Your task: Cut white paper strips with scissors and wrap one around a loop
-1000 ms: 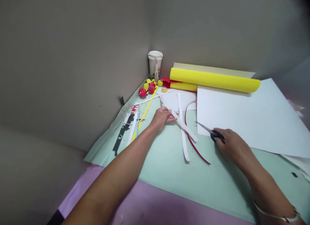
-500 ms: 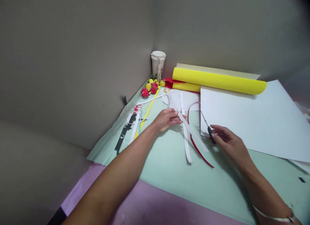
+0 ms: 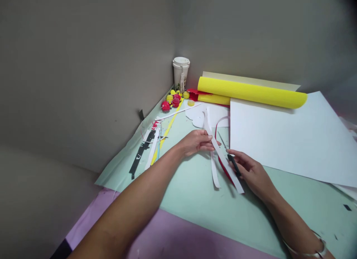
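Note:
My left hand pinches a white paper strip near its upper part; the strip slants down to the right above the table. My right hand holds small scissors by their black handle, the blades pointing up and left beside the strip. Whether the blades touch the paper I cannot tell. Beneath the held strip lie a second white strip and a curved red strip, both partly hidden.
A large white sheet lies on the right, with a yellow roll behind it. A lidded white cup stands in the corner near red and yellow balls. Black scraps and a yellow strip lie left.
My left hand has moved slightly right and down with the white strip, which now hangs more steeply. My right hand has brought the scissors left, close to the strip.

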`<action>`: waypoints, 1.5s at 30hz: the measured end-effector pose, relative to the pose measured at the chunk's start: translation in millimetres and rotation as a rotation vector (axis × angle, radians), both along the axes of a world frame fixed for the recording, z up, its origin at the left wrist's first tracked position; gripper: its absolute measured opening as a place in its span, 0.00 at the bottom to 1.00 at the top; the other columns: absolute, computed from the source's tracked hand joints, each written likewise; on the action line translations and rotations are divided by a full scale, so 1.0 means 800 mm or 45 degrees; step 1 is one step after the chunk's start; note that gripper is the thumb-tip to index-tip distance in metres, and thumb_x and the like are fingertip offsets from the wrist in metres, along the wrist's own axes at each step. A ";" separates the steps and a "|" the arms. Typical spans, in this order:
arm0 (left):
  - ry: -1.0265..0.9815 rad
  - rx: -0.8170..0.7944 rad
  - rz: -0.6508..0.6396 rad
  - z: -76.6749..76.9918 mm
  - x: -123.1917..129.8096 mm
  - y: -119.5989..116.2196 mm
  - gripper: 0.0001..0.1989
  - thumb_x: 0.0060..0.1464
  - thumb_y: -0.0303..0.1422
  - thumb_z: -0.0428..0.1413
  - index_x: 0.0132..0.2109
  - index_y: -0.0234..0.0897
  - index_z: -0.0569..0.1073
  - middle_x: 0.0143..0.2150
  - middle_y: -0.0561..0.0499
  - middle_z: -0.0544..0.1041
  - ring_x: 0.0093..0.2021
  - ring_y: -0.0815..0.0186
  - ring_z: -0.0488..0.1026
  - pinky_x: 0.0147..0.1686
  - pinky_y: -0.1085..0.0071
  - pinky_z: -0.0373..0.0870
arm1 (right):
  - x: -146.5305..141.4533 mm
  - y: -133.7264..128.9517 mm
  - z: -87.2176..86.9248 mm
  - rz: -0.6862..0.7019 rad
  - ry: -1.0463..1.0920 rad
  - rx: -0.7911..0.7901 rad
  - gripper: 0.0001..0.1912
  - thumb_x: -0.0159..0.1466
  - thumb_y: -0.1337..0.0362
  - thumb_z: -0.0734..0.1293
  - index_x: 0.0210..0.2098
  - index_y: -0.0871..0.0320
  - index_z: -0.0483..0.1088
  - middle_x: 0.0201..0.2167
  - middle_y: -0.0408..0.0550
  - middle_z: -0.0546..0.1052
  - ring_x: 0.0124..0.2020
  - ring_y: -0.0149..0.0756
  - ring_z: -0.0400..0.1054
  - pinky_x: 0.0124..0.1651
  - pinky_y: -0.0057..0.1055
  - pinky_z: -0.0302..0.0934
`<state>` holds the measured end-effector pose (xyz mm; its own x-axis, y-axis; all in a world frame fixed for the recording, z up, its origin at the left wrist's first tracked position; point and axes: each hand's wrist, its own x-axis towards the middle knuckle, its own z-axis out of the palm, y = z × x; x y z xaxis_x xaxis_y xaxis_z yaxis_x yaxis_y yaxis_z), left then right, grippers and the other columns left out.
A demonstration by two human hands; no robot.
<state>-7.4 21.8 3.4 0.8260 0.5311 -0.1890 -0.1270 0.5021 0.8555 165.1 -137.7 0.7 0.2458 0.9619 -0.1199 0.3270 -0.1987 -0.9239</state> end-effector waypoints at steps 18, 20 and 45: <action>-0.018 -0.098 0.038 -0.006 -0.005 0.012 0.05 0.53 0.25 0.60 0.37 0.26 0.73 0.31 0.50 0.74 0.30 0.75 0.74 0.36 0.79 0.73 | 0.005 -0.005 -0.006 -0.044 0.109 0.099 0.24 0.65 0.54 0.62 0.58 0.53 0.65 0.32 0.46 0.73 0.28 0.32 0.65 0.26 0.27 0.59; -0.041 -0.098 0.004 -0.006 -0.005 0.012 0.06 0.51 0.25 0.61 0.37 0.26 0.73 0.32 0.49 0.74 0.30 0.74 0.75 0.36 0.79 0.73 | 0.005 -0.003 -0.005 -0.053 0.160 0.083 0.25 0.65 0.54 0.62 0.60 0.53 0.62 0.36 0.47 0.74 0.28 0.32 0.66 0.25 0.27 0.58; 0.100 0.082 -0.089 -0.009 -0.008 0.012 0.13 0.46 0.29 0.66 0.36 0.26 0.72 0.32 0.45 0.77 0.32 0.69 0.77 0.37 0.73 0.72 | -0.001 -0.007 -0.009 0.242 -0.522 0.171 0.23 0.62 0.61 0.63 0.56 0.57 0.68 0.36 0.46 0.76 0.33 0.34 0.67 0.39 0.30 0.63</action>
<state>-13.6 31.6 -3.8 0.8455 0.4857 -0.2217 -0.0251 0.4510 0.8922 164.5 -143.3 -6.2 0.0651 0.9947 0.0793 0.6893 0.0126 -0.7243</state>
